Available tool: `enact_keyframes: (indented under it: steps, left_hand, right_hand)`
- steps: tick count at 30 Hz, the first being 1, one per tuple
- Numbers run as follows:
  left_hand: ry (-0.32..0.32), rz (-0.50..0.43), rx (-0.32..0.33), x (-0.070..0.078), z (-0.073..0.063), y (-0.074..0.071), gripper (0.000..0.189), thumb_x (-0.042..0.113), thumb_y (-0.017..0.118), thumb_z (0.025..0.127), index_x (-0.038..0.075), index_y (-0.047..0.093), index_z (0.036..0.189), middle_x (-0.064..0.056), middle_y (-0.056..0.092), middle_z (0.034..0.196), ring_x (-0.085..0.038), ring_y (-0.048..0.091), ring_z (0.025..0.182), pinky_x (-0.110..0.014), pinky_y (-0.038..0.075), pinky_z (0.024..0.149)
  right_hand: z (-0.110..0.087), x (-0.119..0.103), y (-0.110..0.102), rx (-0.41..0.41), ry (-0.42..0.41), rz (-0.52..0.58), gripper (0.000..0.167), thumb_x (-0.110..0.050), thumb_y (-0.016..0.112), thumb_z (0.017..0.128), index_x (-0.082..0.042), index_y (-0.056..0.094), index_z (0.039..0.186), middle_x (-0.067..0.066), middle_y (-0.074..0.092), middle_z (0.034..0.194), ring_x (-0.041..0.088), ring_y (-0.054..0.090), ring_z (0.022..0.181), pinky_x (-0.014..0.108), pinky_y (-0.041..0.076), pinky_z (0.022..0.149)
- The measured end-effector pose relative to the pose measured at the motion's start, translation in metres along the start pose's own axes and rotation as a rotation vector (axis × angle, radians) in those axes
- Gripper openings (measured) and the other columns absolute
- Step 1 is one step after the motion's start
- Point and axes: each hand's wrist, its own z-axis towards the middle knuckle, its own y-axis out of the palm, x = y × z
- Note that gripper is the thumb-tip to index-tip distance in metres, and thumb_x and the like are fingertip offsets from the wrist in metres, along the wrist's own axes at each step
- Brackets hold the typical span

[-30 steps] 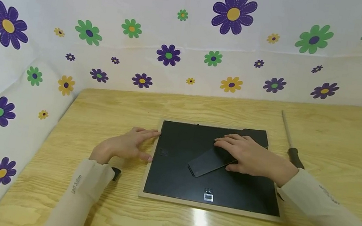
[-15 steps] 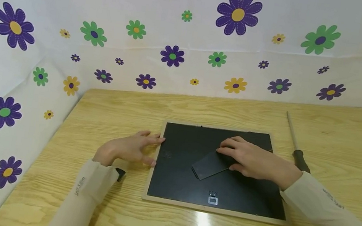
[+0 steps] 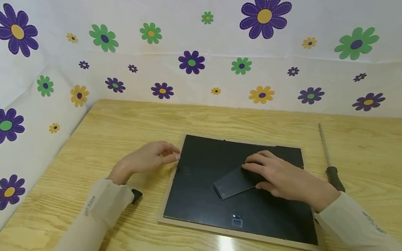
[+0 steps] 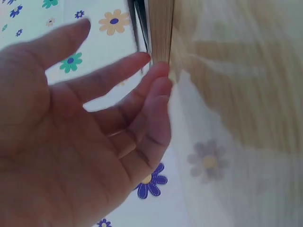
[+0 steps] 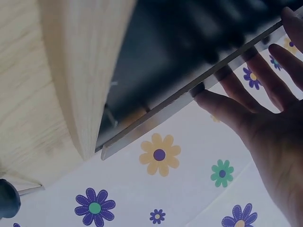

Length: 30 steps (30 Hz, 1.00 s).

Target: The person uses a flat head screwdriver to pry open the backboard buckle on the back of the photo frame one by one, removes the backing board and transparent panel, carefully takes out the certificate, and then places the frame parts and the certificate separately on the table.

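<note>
A picture frame [image 3: 239, 234] with a pale wooden rim lies face down on the wooden table, its black backing board [image 3: 200, 155] upward. Slanting across the backing is a black easel stand [image 3: 230, 186]. My right hand [image 3: 275, 174] grips this stand, thumb at its near edge and bent fingers across its far side; the right wrist view shows the thumb against a thin board edge [image 5: 156, 111]. By the rim's left side is my left hand [image 3: 151, 157], relaxed, fingertips at the wooden edge [image 4: 161, 33] in the left wrist view, holding nothing.
Right of the frame lies a long screwdriver [image 3: 329, 158] with a dark handle, its shaft pointing away. A metal hanger [image 3: 237, 220] sits near the backing's front edge. A small black piece [image 3: 136, 196] shows beside the left cuff. A flower-patterned sheet [image 3: 145, 2] hangs behind the table.
My left hand's thumb has moved up from the frame's left edge toward the fingers, which now lie closer together. The right hand keeps its hold on the stand; the view has shifted slightly.
</note>
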Motion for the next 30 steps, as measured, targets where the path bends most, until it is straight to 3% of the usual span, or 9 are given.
enact_keyframes:
  steps: [4,8,11,18,23,26,30]
  left_hand:
    - [-0.038,-0.052,0.023,0.004,0.003,0.002,0.039,0.022,0.054,0.107,-0.006,0.062,0.132,-0.016,0.067,0.121,-0.030,0.061,0.110,-0.047,0.049,0.096]
    - [-0.031,-0.161,0.023,0.006,0.007,0.005,0.028,0.019,0.054,0.107,-0.003,0.068,0.116,-0.011,0.068,0.093,-0.025,0.062,0.084,-0.036,0.052,0.075]
    - [-0.037,-0.299,0.012,0.007,0.009,0.009,0.020,0.016,0.057,0.105,-0.003,0.063,0.104,-0.008,0.062,0.078,-0.021,0.059,0.068,-0.030,0.051,0.063]
    - [-0.062,-0.676,-0.015,0.007,0.011,0.016,0.014,0.005,0.052,0.105,-0.002,0.047,0.117,-0.006,0.071,0.084,-0.016,0.071,0.071,-0.033,0.060,0.063]
    - [-0.056,-0.804,-0.046,0.005,0.013,0.018,0.015,0.003,0.046,0.106,0.003,0.038,0.119,-0.004,0.068,0.079,-0.014,0.069,0.068,-0.030,0.058,0.062]
    - [-0.048,-0.820,-0.051,0.002,0.014,0.020,0.014,0.003,0.046,0.107,0.004,0.036,0.117,-0.003,0.065,0.076,-0.012,0.066,0.065,-0.027,0.057,0.060]
    - [-0.032,-0.820,-0.042,0.001,0.015,0.022,0.016,0.003,0.045,0.107,0.002,0.036,0.120,-0.002,0.055,0.069,-0.010,0.058,0.059,-0.024,0.053,0.056]
  right_hand:
    - [-0.001,0.001,-0.004,0.028,-0.003,0.014,0.048,-0.005,0.080,0.086,0.002,0.063,0.130,0.017,0.059,0.129,0.037,0.054,0.120,0.050,0.050,0.096]
    - [-0.002,0.000,-0.006,0.053,-0.013,0.024,0.047,-0.004,0.081,0.086,0.001,0.063,0.129,0.016,0.059,0.130,0.036,0.054,0.120,0.049,0.050,0.095]
    - [-0.003,0.000,-0.006,0.059,-0.018,0.032,0.047,-0.004,0.080,0.086,0.001,0.063,0.130,0.017,0.058,0.130,0.036,0.054,0.120,0.050,0.050,0.094]
    - [-0.005,0.003,-0.002,0.094,-0.036,0.027,0.051,-0.004,0.083,0.084,0.002,0.062,0.130,0.017,0.059,0.130,0.036,0.055,0.120,0.049,0.051,0.094]
    - [-0.007,0.006,-0.002,0.140,-0.046,0.030,0.053,-0.009,0.084,0.083,0.002,0.062,0.130,0.017,0.059,0.131,0.035,0.056,0.120,0.049,0.053,0.092]
    - [-0.012,0.009,-0.003,0.157,0.011,0.068,0.049,-0.011,0.081,0.087,0.002,0.063,0.130,0.018,0.058,0.134,0.037,0.056,0.121,0.051,0.052,0.093]
    - [-0.021,0.017,-0.006,0.151,0.175,0.145,0.038,-0.011,0.071,0.095,0.003,0.064,0.130,0.023,0.056,0.136,0.042,0.052,0.125,0.058,0.046,0.099]
